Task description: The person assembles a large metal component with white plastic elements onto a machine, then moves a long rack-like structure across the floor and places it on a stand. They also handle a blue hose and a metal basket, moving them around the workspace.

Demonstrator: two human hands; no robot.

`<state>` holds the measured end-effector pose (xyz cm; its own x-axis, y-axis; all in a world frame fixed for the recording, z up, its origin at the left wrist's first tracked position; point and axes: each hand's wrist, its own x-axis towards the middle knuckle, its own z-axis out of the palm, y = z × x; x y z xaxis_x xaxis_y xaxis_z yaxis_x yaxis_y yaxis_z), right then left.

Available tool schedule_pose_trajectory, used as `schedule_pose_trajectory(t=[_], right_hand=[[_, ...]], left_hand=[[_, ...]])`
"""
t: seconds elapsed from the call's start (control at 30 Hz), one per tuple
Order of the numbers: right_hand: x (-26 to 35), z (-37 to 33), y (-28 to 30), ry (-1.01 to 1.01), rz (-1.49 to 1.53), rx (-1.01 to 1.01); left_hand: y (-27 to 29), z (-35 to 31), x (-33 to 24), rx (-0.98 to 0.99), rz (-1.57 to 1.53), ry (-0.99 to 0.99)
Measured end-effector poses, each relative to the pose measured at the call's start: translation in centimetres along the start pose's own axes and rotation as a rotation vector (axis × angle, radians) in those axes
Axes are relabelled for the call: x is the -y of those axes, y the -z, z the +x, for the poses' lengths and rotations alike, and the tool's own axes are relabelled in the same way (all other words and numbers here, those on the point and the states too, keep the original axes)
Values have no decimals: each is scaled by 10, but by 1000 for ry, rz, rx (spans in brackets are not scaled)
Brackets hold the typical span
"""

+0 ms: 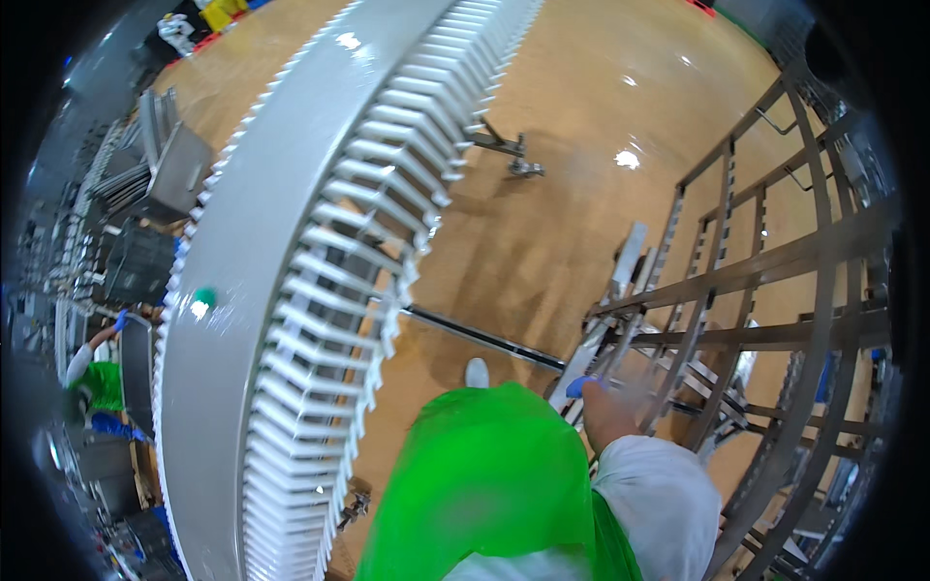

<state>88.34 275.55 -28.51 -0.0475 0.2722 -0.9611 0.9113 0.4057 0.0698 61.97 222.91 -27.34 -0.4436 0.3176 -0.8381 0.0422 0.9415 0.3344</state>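
Observation:
My right hand, in a blue glove, reaches forward past the green apron. It is beside the pale metal bars at the foot of a tall metal rack. The hand is small and partly hidden by its own wrist, so I cannot make out whether its fingers grip a bar. My left hand is out of sight. To the left runs a long curved conveyor with a smooth grey top and a row of white slats along its side. A small round green thing lies on the grey top.
A dark bar crosses low between conveyor and rack. A wheeled conveyor leg stands on the tan floor. Beyond the conveyor, a person in a green apron is beside metal bins. Another person in white stands far off.

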Motion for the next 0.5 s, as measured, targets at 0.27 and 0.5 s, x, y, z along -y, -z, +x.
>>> schedule_pose_trajectory(t=[0.27,0.5], right_hand=[[-88,30,14,-117,877,163],[-118,99,201,-139,1574,105]], left_hand=[[77,152,-270,38,-222,41],[63,230,-527,33,-279,-102]])
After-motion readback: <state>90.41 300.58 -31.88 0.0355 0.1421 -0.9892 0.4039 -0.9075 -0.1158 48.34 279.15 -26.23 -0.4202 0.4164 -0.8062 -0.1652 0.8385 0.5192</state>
